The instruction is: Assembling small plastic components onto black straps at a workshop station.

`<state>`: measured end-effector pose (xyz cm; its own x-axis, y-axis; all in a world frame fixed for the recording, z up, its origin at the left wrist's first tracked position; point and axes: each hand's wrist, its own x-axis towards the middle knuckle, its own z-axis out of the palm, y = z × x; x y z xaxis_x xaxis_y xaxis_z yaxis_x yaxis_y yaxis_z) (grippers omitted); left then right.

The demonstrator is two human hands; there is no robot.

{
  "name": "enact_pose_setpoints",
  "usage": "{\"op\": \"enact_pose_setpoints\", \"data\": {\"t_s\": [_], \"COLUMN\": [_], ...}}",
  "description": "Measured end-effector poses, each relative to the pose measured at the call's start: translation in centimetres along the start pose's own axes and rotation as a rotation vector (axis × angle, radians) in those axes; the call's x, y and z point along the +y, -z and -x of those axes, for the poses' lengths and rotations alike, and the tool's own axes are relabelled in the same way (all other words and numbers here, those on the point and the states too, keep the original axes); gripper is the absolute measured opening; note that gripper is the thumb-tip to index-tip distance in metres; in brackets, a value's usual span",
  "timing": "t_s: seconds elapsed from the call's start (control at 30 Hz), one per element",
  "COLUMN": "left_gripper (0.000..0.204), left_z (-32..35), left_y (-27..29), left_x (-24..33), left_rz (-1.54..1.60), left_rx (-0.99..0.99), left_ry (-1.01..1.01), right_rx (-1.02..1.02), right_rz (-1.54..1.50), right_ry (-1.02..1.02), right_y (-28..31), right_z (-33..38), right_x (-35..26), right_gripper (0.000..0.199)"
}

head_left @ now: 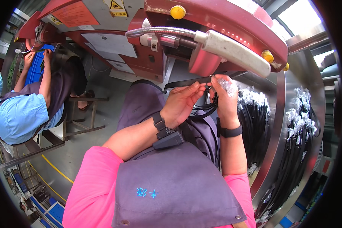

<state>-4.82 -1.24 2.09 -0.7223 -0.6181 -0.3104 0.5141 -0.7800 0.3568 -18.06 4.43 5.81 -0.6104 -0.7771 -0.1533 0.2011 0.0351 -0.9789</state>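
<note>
A narrow black belt (pixel 184 82) is stretched between my two hands, just below the red machine's wheel. My left hand (pixel 181 103) pinches it between thumb and fingertips. Closed round its other part is my right hand (pixel 227 99), with crumpled clear plastic wrap (pixel 227 86) at the thumb and fingers. More of the black length loops down between the hands over my dark apron (pixel 171 167). What the plastic covers cannot be made out.
Above my hands, the red machine (pixel 216 15) carries a pale lamp-like arm (pixel 235 53) and a reddish wheel (pixel 204 60). At right, black belts (pixel 254 125) with plastic-wrapped ends lie in metal racks (pixel 279 125). A co-worker (pixel 26 110) sits at left, near a blue crate (pixel 36 68).
</note>
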Motion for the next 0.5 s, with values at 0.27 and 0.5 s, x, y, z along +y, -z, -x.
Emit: {"op": "enact_pose_setpoints", "data": {"t_s": [0.27,0.5], "left_gripper": [0.016,0.016], "left_z": [-0.05,-0.05], "left_y": [-0.12,-0.19], "left_x": [0.08,0.18], "left_rz": [0.01,0.017], "left_rx": [0.026,0.029], "left_ry": [0.001,0.001], "right_rx": [0.002,0.007], "right_rz": [-0.013,-0.042], "right_ry": [-0.061,-0.074], "right_y": [-0.01,-0.07], "right_z": [-0.39,-0.51], "right_x": [-0.04,0.19], "right_gripper": [0.015,0.017]}}
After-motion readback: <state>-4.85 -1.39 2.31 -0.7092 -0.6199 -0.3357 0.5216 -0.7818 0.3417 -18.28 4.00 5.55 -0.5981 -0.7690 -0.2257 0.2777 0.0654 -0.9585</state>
